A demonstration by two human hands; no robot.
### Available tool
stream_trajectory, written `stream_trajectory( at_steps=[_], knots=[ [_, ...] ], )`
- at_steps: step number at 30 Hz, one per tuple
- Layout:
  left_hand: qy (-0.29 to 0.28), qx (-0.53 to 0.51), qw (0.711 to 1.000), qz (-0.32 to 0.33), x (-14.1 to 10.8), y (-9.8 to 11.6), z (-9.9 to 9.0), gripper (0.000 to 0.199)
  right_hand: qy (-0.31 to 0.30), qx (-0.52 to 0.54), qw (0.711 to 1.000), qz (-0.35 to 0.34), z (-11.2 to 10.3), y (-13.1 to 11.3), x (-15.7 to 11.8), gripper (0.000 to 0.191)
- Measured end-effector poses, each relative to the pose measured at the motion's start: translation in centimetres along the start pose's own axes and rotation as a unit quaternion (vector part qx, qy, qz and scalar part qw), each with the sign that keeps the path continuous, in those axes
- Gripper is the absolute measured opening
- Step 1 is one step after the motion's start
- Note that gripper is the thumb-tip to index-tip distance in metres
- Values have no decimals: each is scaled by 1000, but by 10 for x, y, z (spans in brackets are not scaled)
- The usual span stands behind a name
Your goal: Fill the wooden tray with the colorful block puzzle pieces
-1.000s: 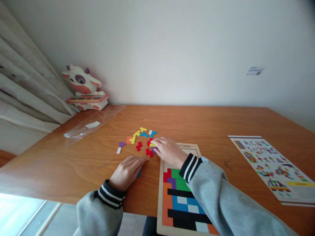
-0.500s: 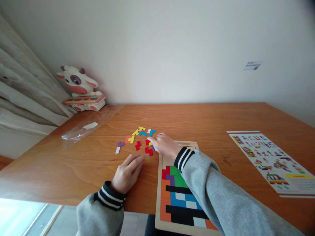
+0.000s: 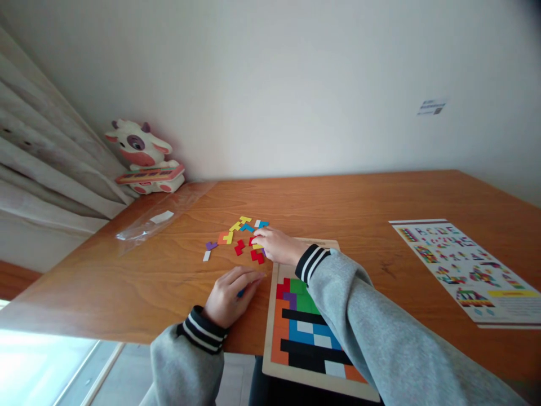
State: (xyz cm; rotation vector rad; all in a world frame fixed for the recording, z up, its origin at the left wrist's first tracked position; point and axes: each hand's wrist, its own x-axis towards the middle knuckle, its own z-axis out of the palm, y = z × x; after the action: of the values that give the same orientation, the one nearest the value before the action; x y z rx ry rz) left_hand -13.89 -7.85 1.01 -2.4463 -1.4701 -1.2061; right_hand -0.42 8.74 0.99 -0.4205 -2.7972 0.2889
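My left hand (image 3: 231,296) rests low over the near part of the table, its fingers curled together. A bit of a blue puzzle piece (image 3: 240,293) shows between its thumb and fingers; the rest of it is hidden. My right hand (image 3: 276,246) reaches into the loose pieces, fingers bent down and closed over a yellow piece (image 3: 257,246) and a red one (image 3: 251,241); whatever its fingertips pinch is covered. Under my right forearm lies a wooden puzzle board (image 3: 267,338), partly filled with coloured blocks. Just left of the board is a red piece (image 3: 257,257).
Yellow, blue, purple and white pieces (image 3: 207,256) are scattered left of the board. A clear plastic bag (image 3: 146,228) and a cow toy with keyboard (image 3: 147,163) are at the back left. A printed pattern sheet (image 3: 469,270) lies on the right.
My left hand has shifted right, towards the board, with the blue piece still showing in it. My right hand stays at the loose pieces, moved slightly left. The view has turned slightly.
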Motion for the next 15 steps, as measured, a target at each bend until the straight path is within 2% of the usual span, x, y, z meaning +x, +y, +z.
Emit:
stream_trajectory(
  at_steps=[2,4,8,11,13,15],
  knots=[
    [1,0,1000,5,0,0,0,17,9,11,1000,-2,0,-1,2,36],
    [2,-2,1000,7,0,0,0,18,18,21,1000,-6,-4,-2,2,29],
    [-1,-27,999,-17,3,4,2,18,60,35,998,4,-26,-4,-16,20],
    [-11,-61,997,-44,9,9,6,19,112,40,993,26,-51,-6,-53,23],
    [-19,-79,995,-59,15,12,10,19,187,76,979,40,-65,-9,-86,20],
    [-27,-94,992,-84,23,15,15,17,223,82,969,75,-72,-15,-120,23]
  ],
)
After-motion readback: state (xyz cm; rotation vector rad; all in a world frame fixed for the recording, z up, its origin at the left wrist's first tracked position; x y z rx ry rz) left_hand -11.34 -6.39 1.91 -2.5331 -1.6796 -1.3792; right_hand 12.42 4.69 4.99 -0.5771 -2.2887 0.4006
